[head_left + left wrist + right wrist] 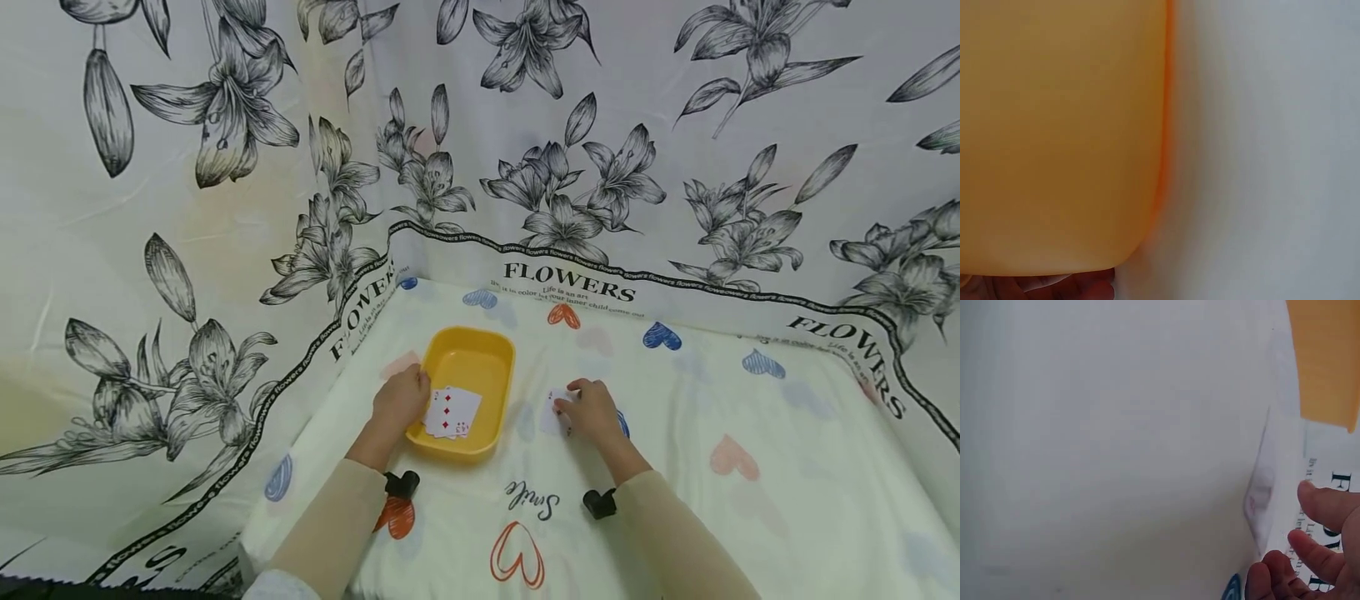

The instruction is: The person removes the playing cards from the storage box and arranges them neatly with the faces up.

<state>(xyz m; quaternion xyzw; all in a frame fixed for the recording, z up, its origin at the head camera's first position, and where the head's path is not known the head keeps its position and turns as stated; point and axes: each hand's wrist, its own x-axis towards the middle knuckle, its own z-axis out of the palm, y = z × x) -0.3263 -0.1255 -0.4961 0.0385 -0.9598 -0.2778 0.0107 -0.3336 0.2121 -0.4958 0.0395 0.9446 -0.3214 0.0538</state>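
Note:
A yellow tray (pixel 497 367) lies on the bedding, and my left hand (pixel 402 393) grips its left rim. In the left wrist view the tray's wall (pixel 1060 137) fills much of the picture, with fingers curled at its lower edge. Playing cards (pixel 453 412) rest in the near end of the tray, the top one showing red diamonds. To the tray's right another playing card (pixel 552 414) lies on the sheet, partly covered by my right hand (pixel 592 410). In the right wrist view the thumb and fingers (pixel 1315 547) are spread apart beside the card (pixel 1261 500).
Pale bedding (pixel 675 450) printed with hearts and the word Smile spreads under everything. White curtains (pixel 570 50) with black flower drawings hang at the back and left. Dark straps with small black units (pixel 600 503) sit at both wrists.

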